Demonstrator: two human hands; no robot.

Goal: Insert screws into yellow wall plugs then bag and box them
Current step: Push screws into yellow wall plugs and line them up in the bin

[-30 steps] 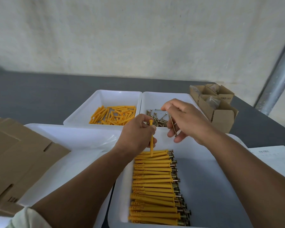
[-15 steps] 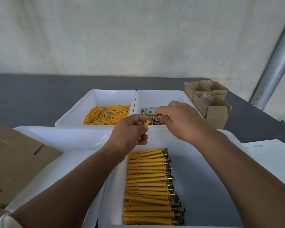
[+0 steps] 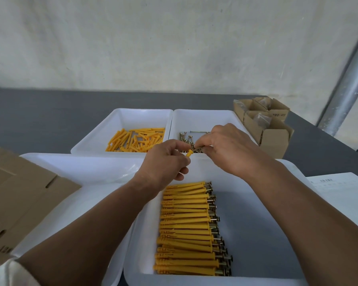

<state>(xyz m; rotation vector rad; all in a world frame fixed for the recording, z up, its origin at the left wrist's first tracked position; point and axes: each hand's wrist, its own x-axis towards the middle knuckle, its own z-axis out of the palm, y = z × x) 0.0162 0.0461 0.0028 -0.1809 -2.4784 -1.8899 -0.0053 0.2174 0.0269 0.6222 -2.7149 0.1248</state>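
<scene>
My left hand (image 3: 165,162) grips a yellow wall plug (image 3: 189,153); only its open end shows past my fingers. My right hand (image 3: 229,147) pinches a screw (image 3: 197,149) whose tip meets that open end. Both hands hover over the near rim of the white screw tray (image 3: 205,118), where loose screws (image 3: 185,137) lie. To its left a white tray (image 3: 120,120) holds loose yellow plugs (image 3: 136,139). Below my hands, the near white tray (image 3: 256,234) carries a neat row of plugs with screws in them (image 3: 188,228).
Flat brown cardboard (image 3: 19,193) lies at the left on a wide white tray (image 3: 70,168) with a clear bag (image 3: 130,170). Small open cardboard boxes (image 3: 265,124) with bagged parts stand at the back right. White paper (image 3: 343,193) lies at the right; a metal post (image 3: 347,85) rises behind.
My left hand turned the plug from upright to point its open end right. My right hand brought the screw to the plug's end. The view shifted slightly.
</scene>
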